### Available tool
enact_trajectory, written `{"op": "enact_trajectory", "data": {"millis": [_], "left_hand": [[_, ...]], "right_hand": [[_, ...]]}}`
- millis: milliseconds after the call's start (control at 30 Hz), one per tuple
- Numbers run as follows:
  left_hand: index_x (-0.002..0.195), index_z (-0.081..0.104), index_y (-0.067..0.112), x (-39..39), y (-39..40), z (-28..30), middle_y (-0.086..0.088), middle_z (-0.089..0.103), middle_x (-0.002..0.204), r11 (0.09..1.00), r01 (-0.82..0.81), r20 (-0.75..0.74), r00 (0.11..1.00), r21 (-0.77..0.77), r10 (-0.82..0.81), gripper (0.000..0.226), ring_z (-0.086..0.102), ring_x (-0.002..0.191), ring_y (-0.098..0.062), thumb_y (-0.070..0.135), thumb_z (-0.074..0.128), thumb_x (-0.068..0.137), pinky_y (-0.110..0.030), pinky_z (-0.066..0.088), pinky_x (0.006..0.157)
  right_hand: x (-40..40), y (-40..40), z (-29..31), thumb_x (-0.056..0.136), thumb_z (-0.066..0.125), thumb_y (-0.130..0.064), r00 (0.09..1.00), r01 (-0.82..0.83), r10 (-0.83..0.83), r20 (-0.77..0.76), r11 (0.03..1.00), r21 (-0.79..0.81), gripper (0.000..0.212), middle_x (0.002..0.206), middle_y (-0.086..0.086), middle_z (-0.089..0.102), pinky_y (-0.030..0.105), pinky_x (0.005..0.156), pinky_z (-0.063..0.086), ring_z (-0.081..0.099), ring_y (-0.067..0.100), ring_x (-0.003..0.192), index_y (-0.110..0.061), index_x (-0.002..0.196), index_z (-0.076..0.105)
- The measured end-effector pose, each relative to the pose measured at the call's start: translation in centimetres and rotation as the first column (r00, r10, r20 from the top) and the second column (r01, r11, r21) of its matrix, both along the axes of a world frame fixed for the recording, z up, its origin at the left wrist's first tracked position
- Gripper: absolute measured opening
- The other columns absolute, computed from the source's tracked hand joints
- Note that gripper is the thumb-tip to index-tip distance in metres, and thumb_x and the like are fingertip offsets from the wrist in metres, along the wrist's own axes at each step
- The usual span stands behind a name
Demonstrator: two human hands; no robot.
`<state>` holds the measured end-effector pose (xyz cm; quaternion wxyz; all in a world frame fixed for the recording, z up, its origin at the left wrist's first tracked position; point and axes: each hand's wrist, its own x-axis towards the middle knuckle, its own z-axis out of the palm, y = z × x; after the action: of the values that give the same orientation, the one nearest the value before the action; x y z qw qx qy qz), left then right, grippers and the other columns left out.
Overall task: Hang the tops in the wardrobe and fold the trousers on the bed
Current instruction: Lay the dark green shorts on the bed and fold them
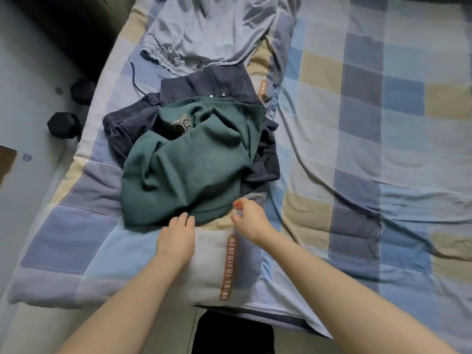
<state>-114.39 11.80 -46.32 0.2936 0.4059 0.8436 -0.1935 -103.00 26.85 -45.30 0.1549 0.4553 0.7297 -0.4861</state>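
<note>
- Your left hand [176, 238] lay flat at the near hem of the green top [184, 169], fingers straight and close together, their tips touching the fabric's edge.
- Your right hand [249, 218] hovered just beside that hem on the right, fingers loosely curled with thumb and forefinger drawn toward each other; whether they pinched any cloth could not be told.
- The green top sat crumpled in a heap on the bed [357, 149], a printed number showing in a fold near its far side.
- Under it lay dark blue trousers [204, 84], their waistband and rivets sticking out beyond the top, more of the dark fabric showing at its left and right sides.
- Farther up the bed, a light grey garment [204, 29] with a gathered waistband was spread out, its near edge touching the dark trousers.
- A dark drawstring [135, 77] trailed over the checked quilt to the left of the trousers.
- Two dark dumbbells [65, 125] rested on the floor beside the bed, to your left.
</note>
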Motion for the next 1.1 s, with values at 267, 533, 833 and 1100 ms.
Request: {"op": "enact_trajectory", "data": {"millis": [267, 533, 833, 1100], "left_hand": [[0.112, 0.065, 0.009, -2.6, -0.1, -7.3, -0.012, 0.062, 0.094, 0.918, 0.216, -0.34, 0.935, 0.331, -0.098, 0.04, 0.054, 0.073, -0.033, 0.001, 0.05, 0.076, -0.039, 0.041, 0.061], [0.072, 0.048, 0.01, -2.4, -0.5, -4.9, -0.012, 0.053, 0.063, 0.816, -0.094, -0.068, 0.985, 0.57, 0.161, 0.015, 0.055, 0.057, -0.035, 0.014, 0.034, 0.074, -0.035, 0.043, 0.047], [0.093, 0.036, 0.022, 2.2, -1.8, 6.2, 0.004, 0.056, 0.089, 0.802, -0.375, 0.335, 0.913, 0.465, 0.233, 0.016, 0.055, 0.093, -0.027, 0.024, 0.052, 0.09, -0.036, 0.033, 0.066], [0.118, 0.056, 0.024, 2.3, -2.5, 18.9, 0.008, 0.058, 0.113, 0.856, -0.271, 0.407, 0.91, 0.44, 0.079, 0.029, 0.059, 0.102, -0.019, 0.013, 0.057, 0.091, -0.034, 0.047, 0.08]], "right_hand": [[-3.7, -0.3, -6.6, 0.087, 0.066, -0.026, 0.929, 0.368, -0.368, 0.032, 0.914, -0.171, 0.07, 0.128, 0.011, 0.053, 0.035, 0.098, 0.043, 0.051, 0.028, 0.117, -0.007, 0.141, 0.024], [-5.1, -1.0, -6.0, 0.088, 0.057, -0.011, 0.783, 0.591, -0.621, -0.031, 0.759, -0.273, 0.012, 0.099, 0.007, 0.063, 0.041, 0.089, 0.052, 0.061, 0.027, 0.098, -0.011, 0.1, 0.056], [1.7, -2.9, 4.3, 0.092, 0.055, -0.009, 0.743, 0.617, -0.664, -0.085, 0.729, -0.298, 0.006, 0.081, 0.01, 0.057, 0.031, 0.065, 0.049, 0.056, 0.02, 0.076, -0.01, 0.086, 0.057], [6.1, -4.5, 20.2, 0.089, 0.064, -0.013, 0.717, 0.626, -0.648, -0.258, 0.761, -0.173, 0.005, 0.077, 0.003, 0.063, 0.02, 0.064, 0.046, 0.058, 0.013, 0.071, -0.011, 0.085, 0.064]]}}
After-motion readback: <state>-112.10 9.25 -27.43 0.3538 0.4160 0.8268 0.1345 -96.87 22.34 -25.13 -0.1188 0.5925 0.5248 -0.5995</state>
